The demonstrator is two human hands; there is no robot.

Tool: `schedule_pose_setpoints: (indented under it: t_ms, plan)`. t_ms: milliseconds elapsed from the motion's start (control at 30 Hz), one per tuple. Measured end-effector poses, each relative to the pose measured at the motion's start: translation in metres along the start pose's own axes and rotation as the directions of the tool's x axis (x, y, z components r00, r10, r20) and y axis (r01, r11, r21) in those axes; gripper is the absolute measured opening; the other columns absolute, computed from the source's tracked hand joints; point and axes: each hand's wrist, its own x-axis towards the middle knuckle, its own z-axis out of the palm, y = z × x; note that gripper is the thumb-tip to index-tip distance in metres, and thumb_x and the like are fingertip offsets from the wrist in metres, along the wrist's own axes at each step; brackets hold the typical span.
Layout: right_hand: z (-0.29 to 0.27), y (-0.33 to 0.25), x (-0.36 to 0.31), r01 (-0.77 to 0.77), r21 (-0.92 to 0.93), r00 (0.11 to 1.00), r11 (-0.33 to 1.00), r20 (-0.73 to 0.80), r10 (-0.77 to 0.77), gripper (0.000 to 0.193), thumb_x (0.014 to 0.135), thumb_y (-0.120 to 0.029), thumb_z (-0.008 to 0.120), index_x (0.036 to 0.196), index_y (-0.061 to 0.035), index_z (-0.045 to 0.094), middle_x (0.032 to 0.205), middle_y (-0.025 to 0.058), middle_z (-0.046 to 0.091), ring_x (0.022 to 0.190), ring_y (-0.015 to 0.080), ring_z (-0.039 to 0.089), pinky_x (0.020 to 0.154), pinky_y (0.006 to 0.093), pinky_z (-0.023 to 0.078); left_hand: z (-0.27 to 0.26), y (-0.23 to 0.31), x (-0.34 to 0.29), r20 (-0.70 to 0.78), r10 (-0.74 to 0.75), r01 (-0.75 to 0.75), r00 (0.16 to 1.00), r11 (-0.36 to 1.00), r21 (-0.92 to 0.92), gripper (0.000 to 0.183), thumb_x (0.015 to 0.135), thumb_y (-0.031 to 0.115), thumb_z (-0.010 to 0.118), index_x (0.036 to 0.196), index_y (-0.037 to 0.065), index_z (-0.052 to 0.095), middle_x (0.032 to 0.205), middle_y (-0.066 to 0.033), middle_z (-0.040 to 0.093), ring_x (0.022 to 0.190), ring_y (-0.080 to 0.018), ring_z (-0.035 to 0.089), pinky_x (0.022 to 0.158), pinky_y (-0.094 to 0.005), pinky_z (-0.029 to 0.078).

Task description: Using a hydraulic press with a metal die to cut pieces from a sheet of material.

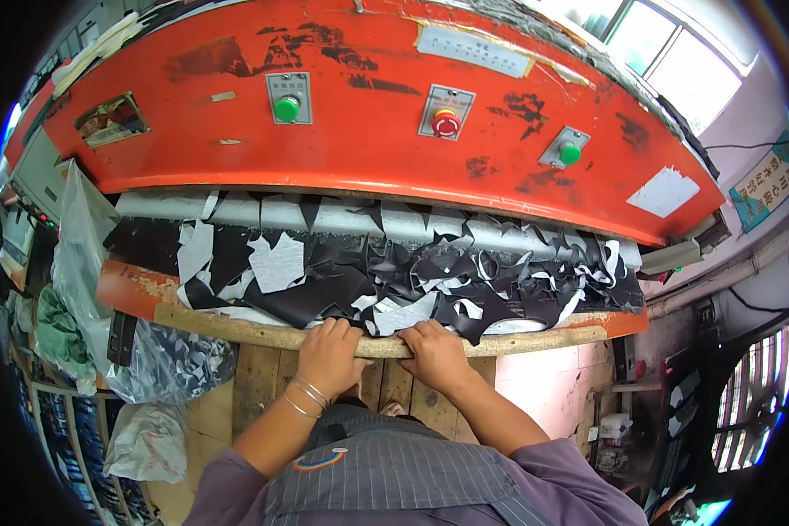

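Observation:
My left hand (330, 358) is closed over the worn wooden rail (228, 329) along the front of a machine bed, fingers on top and thumb below. A little to the right, my right hand (437, 358) grips the same rail in the same way. Just beyond my fingertips lies a heap of cut black sheet scraps (320, 295), with pale fabric backing showing on some. One pale-backed piece (277, 263) lies face down at the left of the heap. Curled strips (447, 263) are tangled towards the right. My fingertips are partly hidden against the scraps.
Above the bed spans a red machine beam (359, 131) with two green buttons (287, 109) (570, 153) and a red knob (445, 123). Clear plastic bags (171, 359) of scraps hang at the left, above a white sack (147, 443). Wooden boards (386, 386) lie underfoot.

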Motion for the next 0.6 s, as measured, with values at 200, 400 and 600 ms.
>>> schedule_pose_setpoints:
  t_ms: [200, 400, 600]
  plan:
    - [-0.049, 0.021, 0.048, 0.036, 0.188, 0.876, 0.982, 0.466, -0.121, 0.034, 0.071, -0.030, 0.073, 0.096, -0.0077, 0.064, 0.089, 0.0152, 0.066, 0.085, 0.0329, 0.065, 0.071, 0.0422, 0.052, -0.025, -0.009, 0.025, 0.239, -0.029, 0.039, 0.971, 0.999, -0.034, 0.036, 0.068, 0.033, 0.076, 0.091, 0.008, 0.065, 0.088, -0.0072, 0.057, 0.090, -0.0262, 0.055, 0.078, -0.0372, 0.045]
    - [-0.078, 0.093, 0.209, -0.052, 0.066, 0.998, 0.996, 0.032, 0.050, 0.056, 0.076, -0.041, 0.071, 0.122, -0.0133, 0.054, 0.136, 0.0229, 0.044, 0.125, 0.0388, 0.042, 0.090, 0.0483, 0.048, -0.051, -0.038, 0.102, 0.518, 0.012, 0.281, 0.855, 0.830, -0.482, 0.034, 0.084, 0.032, 0.068, 0.104, 0.005, 0.068, 0.086, -0.0115, 0.069, 0.072, -0.0236, 0.067, 0.067, -0.0312, 0.052]
    - [-0.057, 0.142, 0.290, -0.119, -0.122, 0.976, 0.985, 0.165, 0.139, 0.066, 0.062, -0.041, 0.079, 0.119, -0.0172, 0.056, 0.137, 0.0295, 0.039, 0.130, 0.0455, 0.032, 0.098, 0.0503, 0.043, -0.017, -0.055, 0.191, 0.257, -0.146, 0.292, 0.955, 0.610, -0.736, 0.033, 0.087, 0.016, 0.066, 0.116, 0.004, 0.060, 0.092, -0.0047, 0.067, 0.073, -0.0068, 0.058, 0.066, -0.0231, 0.048]
